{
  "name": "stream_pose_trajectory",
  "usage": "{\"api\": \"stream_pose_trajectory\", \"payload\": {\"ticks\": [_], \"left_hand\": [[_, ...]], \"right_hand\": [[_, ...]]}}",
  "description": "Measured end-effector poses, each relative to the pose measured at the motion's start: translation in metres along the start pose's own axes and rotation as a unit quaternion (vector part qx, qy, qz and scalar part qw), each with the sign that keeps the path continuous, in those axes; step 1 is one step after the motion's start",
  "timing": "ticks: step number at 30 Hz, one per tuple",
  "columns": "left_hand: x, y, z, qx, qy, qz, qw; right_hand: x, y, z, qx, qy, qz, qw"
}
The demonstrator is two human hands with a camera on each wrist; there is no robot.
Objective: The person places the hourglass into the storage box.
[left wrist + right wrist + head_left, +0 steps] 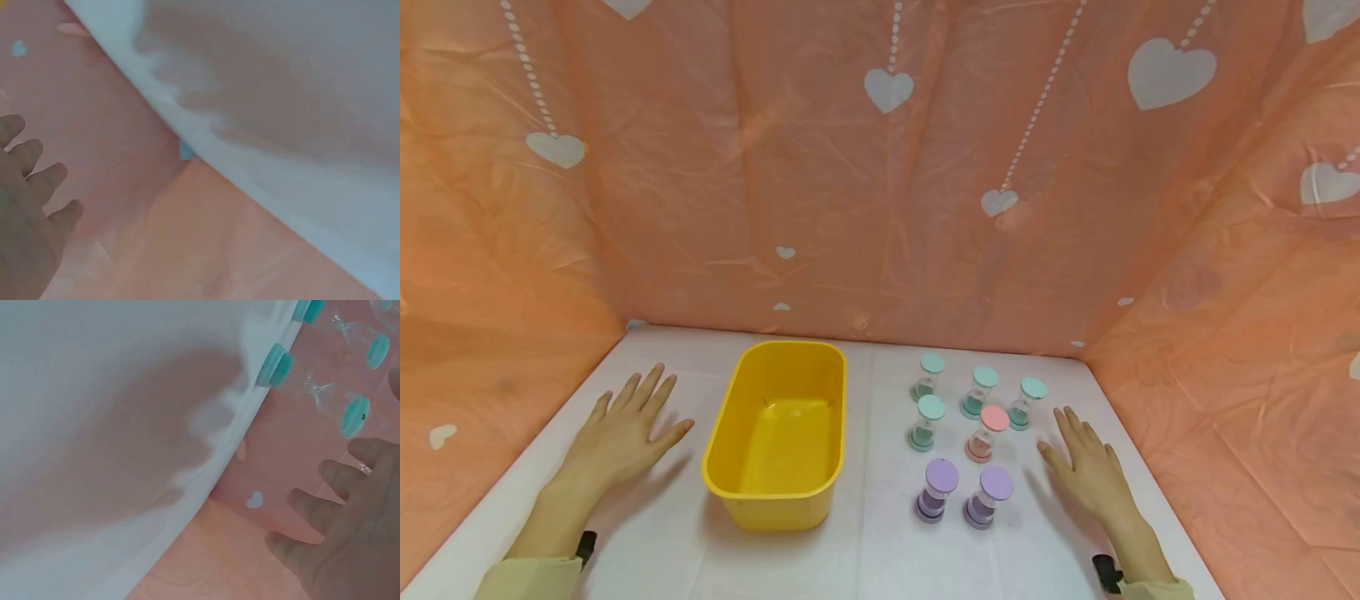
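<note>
The left hand [617, 437] is raised above the table [887, 550], palm down, its fingers spread and its grip wide, just left of a yellow basin [778, 510]. The right hand [1090, 471] mirrors it, fingers straight, grip likewise wide, near four mint hourglasses [931, 407], one pink hourglass [995, 418] and two purple hourglasses [942, 476], all upright between basin and hand. White cloth covers the table; orange-pink sheeting [820, 167] with white hearts [889, 90] walls it on three sides.
</note>
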State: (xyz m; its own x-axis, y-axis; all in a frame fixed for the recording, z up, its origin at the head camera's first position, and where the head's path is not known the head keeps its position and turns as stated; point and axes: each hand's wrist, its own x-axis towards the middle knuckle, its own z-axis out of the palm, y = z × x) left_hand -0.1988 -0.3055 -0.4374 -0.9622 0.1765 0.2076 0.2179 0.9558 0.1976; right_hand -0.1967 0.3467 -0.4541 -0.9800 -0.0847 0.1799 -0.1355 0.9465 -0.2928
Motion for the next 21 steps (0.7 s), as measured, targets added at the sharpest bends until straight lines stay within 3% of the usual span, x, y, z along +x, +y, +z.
{"api": "stream_pose_trajectory", "payload": {"ticks": [6,11,21], "left_hand": [[-0.006,0.009,-0.010,0.008,0.052,0.024,0.9983],[-0.010,0.018,-0.019,0.013,0.082,0.043,0.9956],[-0.023,0.046,-0.038,-0.013,0.092,0.073,0.9930]], "right_hand": [[-0.004,-0.005,-0.005,0.041,0.068,-0.022,0.9966],[-0.010,-0.018,-0.013,0.093,0.087,-0.007,0.9918],[-0.019,-0.043,-0.016,0.162,0.180,-0.052,0.9687]]}}
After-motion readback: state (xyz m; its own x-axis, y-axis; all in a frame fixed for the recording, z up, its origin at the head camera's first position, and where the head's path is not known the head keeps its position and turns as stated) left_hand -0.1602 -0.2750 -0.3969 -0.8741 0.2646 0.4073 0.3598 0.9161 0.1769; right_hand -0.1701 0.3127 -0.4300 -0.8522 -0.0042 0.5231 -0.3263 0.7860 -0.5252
